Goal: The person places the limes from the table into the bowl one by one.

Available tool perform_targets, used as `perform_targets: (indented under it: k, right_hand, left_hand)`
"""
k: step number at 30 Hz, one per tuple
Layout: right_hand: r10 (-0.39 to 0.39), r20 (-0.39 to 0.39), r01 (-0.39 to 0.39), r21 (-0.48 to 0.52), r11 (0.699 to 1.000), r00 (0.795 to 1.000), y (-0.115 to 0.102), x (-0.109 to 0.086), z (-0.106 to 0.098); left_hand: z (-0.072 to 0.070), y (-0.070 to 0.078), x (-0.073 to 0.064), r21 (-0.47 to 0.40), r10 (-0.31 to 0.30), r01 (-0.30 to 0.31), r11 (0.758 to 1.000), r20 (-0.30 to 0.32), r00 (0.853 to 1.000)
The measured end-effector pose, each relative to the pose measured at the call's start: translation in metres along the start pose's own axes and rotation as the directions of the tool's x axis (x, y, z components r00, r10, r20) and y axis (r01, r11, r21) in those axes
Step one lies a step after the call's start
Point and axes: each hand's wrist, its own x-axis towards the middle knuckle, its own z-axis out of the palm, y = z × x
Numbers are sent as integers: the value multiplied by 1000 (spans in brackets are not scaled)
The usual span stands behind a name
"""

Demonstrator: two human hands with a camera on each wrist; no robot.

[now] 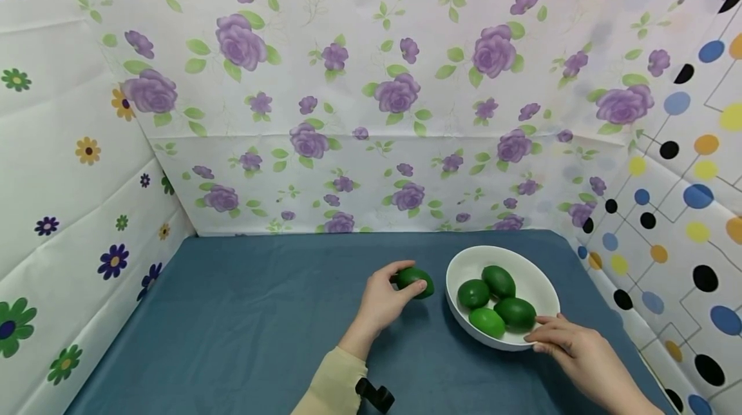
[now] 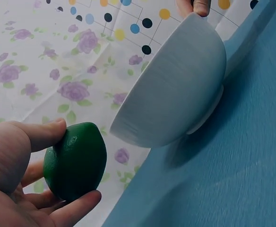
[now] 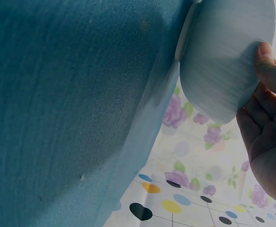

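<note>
My left hand holds a dark green lime above the table, to the left of a white bowl. In the left wrist view, the thumb and fingers clasp the lime from both sides, apart from the bowl. Several green limes lie inside the bowl, one of them a brighter green. At the bowl's near right rim, my right hand pinches the edge. The right wrist view has its thumb against the outer wall of the bowl.
A blue cloth covers the table. Behind it hangs a white sheet with purple flowers. Patterned sheets also stand at the left and right. A black strap is around the left wrist.
</note>
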Motion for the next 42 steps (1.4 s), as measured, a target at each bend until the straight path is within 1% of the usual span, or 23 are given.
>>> perform_targets:
  k: [10,18,23,27,32,42]
  right_hand:
    - [-13,-16,13,-5,1000,1000,0,-1,0]
    - [-34,-35,35,4,999,999,1,-1,2]
    - [-22,-22,22,-3,1000,1000,1,-1,1]
    - [-14,-11,14,-15,1000,1000,0,0,0]
    - [-12,-5,12,-9,1000,1000,-1,0,0]
    - [-15,-5,15,-3,1000,1000,-1,0,-1]
  left_hand:
    - [6,8,1,-32,2,-3,999,-18,1000]
    - [11,13,-2,-46,27,-27,999,-1,1000]
    - [13,14,-2,-53,38,-38,998,4,999]
    - [16,17,-3,-53,52,-52,997,6,999]
    - [20,22,-5,-48,86,-85,995,10,996]
    - [30,31,-12,-110,124,-122,986,7,992]
